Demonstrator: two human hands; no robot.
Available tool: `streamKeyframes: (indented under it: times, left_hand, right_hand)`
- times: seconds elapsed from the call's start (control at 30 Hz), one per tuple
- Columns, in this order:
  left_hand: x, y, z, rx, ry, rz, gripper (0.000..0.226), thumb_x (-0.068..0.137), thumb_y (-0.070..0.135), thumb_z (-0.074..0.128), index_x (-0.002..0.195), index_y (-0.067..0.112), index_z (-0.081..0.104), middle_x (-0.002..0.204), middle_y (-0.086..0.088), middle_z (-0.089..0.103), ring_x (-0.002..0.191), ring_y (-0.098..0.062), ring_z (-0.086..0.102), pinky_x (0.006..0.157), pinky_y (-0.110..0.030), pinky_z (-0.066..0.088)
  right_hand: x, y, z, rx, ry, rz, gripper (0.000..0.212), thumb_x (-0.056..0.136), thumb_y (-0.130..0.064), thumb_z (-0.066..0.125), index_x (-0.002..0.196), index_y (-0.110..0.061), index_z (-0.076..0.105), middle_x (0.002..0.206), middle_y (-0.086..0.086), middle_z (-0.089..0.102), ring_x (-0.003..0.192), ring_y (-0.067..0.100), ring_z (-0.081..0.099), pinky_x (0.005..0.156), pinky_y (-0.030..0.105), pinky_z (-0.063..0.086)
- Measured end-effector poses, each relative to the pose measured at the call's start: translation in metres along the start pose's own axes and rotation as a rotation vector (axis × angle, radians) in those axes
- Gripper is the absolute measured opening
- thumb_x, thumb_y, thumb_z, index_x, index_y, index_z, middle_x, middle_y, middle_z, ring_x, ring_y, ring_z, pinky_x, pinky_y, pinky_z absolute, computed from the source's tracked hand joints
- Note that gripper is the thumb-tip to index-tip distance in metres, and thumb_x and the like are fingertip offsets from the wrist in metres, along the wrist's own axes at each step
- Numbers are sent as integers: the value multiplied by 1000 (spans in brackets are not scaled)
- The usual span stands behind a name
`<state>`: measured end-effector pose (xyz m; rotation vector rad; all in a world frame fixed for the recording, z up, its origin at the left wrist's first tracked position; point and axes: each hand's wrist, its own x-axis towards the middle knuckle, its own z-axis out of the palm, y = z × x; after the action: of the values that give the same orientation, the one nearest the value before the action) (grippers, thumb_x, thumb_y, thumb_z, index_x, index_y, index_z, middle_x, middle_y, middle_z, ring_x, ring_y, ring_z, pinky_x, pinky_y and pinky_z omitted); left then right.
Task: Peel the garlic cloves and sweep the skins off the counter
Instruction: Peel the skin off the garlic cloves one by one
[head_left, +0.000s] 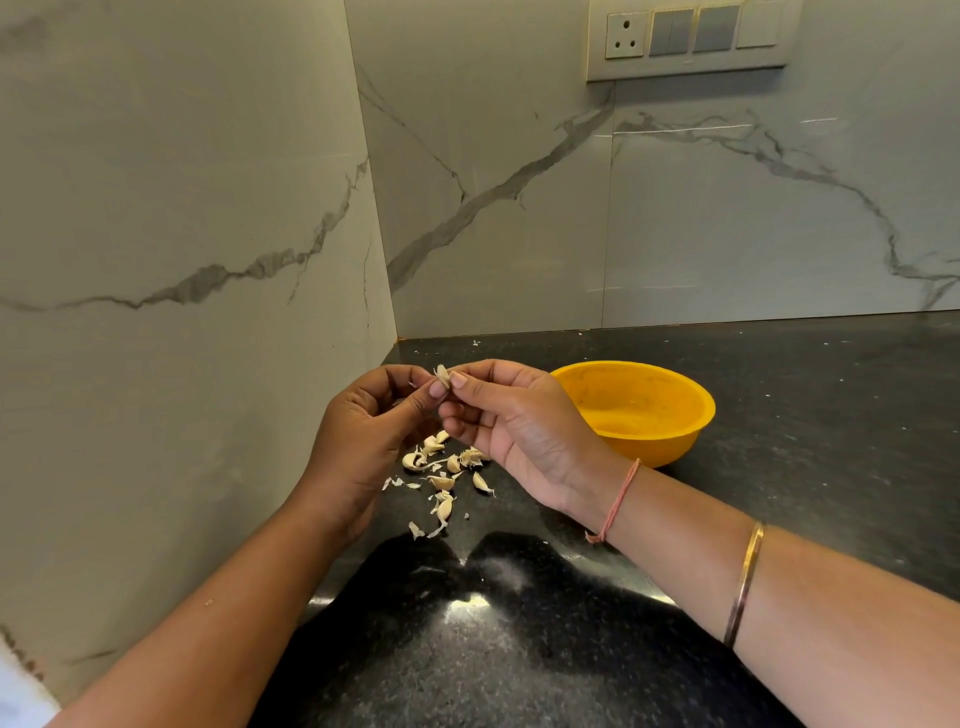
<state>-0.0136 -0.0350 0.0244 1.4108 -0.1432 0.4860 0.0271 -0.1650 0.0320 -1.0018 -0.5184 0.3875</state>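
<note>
Both hands are raised above the black counter (779, 415) and meet at one garlic clove (442, 375), pale with papery skin. My left hand (363, 441) pinches the clove from the left with thumb and fingers. From the right, my right hand (514, 421) pinches it at the fingertips. Below the hands, several garlic cloves and loose skins (441, 478) lie scattered on the counter near the corner.
A yellow bowl (691, 415) stands on the counter just right of my right hand; it looks empty. Marble walls close off the left and the back. A switch panel (691, 39) sits high on the back wall.
</note>
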Motion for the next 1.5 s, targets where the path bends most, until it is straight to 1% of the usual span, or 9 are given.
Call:
streamKeyframes:
  times: [0.2,0.37,0.63,0.83,1.0,1.2,1.33,1.5]
  left_hand:
    - [1,0,0,-90,-40,-54,20,70,20,63,88,10,62,82,-2,67,77,-11,66,68,-21,55]
    - [3,-1,-3,-154,-65,-99,14,70,17,63,83,12,61,79,1,67,71,-8,65,64,-20,54]
    - [4,0,-5,-193,-84,-170,24,68,19,65,89,8,62,78,-1,68,70,-7,65,63,-20,55]
    - [3,-1,-5,-178,-65,-182,21,69,17,63,88,7,62,74,1,68,69,-6,65,63,-19,54]
    - [3,-1,-4,-159,-43,-182,21,69,18,63,87,8,63,72,2,68,68,-6,65,63,-18,54]
    - [4,-2,-2,-151,-3,-188,24,68,19,65,89,7,64,75,0,70,70,-8,67,66,-19,56]
    - [3,-1,-1,-163,23,-176,22,68,19,65,87,7,63,75,-1,70,69,-8,67,63,-19,55]
    - [1,1,1,-150,54,-126,20,67,17,66,83,7,64,78,-5,70,70,-10,68,62,-18,54]
  right_hand:
    - [0,0,1,-10,4,9,7,87,2,57,85,-1,63,68,7,65,61,12,62,58,20,54]
    - [-1,-2,1,4,-14,42,6,86,3,57,87,2,62,67,7,64,58,11,62,56,20,53]
    - [-1,-4,0,27,-50,104,8,88,3,54,86,0,62,66,7,63,59,10,61,55,20,53]
    - [-2,-2,1,11,-31,99,7,87,2,55,86,0,62,65,7,64,58,11,61,55,20,53]
    - [-1,2,1,6,15,64,5,87,2,57,87,1,62,67,8,64,58,12,62,55,20,53]
    - [-3,6,4,-73,91,-45,2,86,1,59,87,1,62,67,8,64,59,11,62,57,21,54]
    - [-2,10,5,-124,157,-101,3,86,0,61,89,1,62,69,8,66,60,12,63,59,21,54]
    - [-2,9,3,-145,162,-128,4,86,-1,63,89,0,63,72,9,67,62,12,65,60,22,54]
